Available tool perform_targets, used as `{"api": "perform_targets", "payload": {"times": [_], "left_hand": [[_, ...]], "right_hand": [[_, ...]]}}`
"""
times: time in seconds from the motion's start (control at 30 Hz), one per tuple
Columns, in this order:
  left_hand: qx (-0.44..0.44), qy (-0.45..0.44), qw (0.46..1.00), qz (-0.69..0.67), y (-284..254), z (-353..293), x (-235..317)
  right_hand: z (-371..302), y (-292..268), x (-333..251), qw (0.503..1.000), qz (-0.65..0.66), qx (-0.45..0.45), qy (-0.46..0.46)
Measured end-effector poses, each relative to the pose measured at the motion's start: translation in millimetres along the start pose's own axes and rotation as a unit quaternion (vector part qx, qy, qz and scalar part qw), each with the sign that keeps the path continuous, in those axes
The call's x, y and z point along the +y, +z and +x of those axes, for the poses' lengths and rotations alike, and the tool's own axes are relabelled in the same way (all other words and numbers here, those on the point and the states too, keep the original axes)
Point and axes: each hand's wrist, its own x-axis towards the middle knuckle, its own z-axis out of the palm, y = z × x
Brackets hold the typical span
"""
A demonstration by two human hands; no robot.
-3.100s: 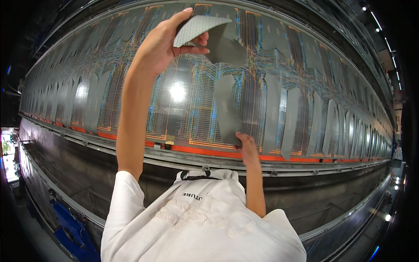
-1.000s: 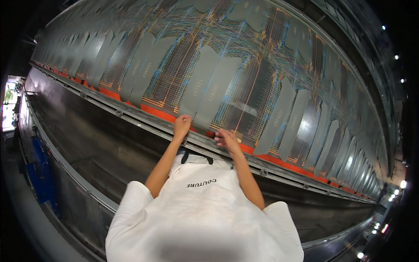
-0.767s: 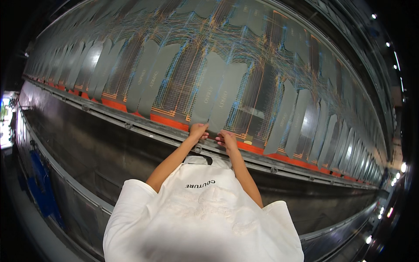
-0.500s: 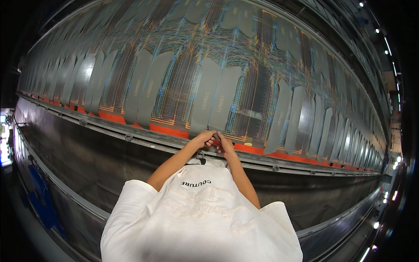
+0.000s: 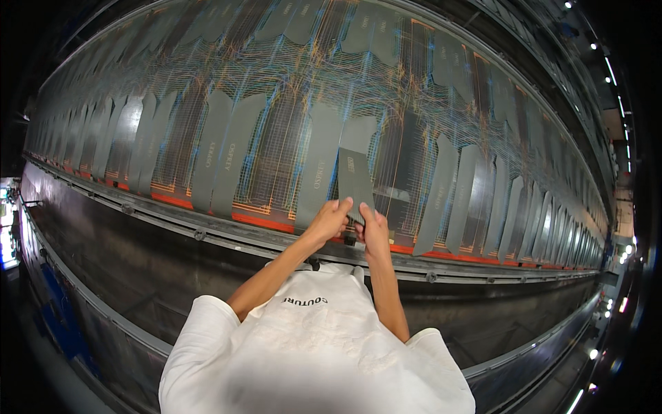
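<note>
A dark grey-green strip lies over one of the grey panels on the long table, its near end between my hands. My left hand pinches the near left corner of this strip, thumb on top. At the near right corner, my right hand is closed on it, the thumb pressed along its edge. Another long grey panel lies flat just left of my left hand. What the strip is made of cannot be told, and its underside is hidden.
Rows of similar grey panels cover the dark table, which is printed with coloured grid lines. An orange-red band follows its near edge. A metal rail with knobs runs between my body and the table.
My hands have moved apart slightly and forward over the table edge. The darker strip now shows between them, lying over the panel. The view has shifted a little.
</note>
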Motion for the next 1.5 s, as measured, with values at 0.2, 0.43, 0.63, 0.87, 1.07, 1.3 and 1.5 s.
{"api": "perform_targets", "payload": {"times": [0.2, 0.43, 0.63, 0.87, 1.07, 1.3, 1.5], "left_hand": [[-0.033, 0.065, 0.995, 0.071, 15.6, -34.3, 24.8], [0.056, 0.215, 0.938, 0.265, -12.4, 56.1, -67.8], [-0.164, -0.007, 0.986, 0.04, -14.2, -42.3, -6.7], [-0.149, 0.17, 0.973, 0.034, 6.1, -4.8, 107.0], [-0.05, 0.33, 0.937, 0.102, 42.4, 30.2, 183.9], [0.017, 0.433, 0.891, 0.135, 32.7, 41.8, 114.8], [0.074, 0.193, 0.937, 0.28, -42.0, 85.3, -24.3]], "right_hand": [[-42.9, 8.2, -45.6, 0.992, -0.106, 0.001, -0.071], [63.7, -56.8, 87.1, 0.964, -0.259, -0.017, -0.051], [-34.0, -58.0, -5.1, 0.963, -0.123, -0.236, -0.032], [15.7, -24.0, -118.7, 0.951, -0.091, -0.224, -0.191], [35.1, 5.3, -191.9, 0.921, -0.079, -0.086, -0.371], [31.1, -15.8, -128.2, 0.942, -0.093, -0.043, -0.32], [100.8, -60.7, 42.5, 0.986, -0.048, -0.036, -0.153]]}}
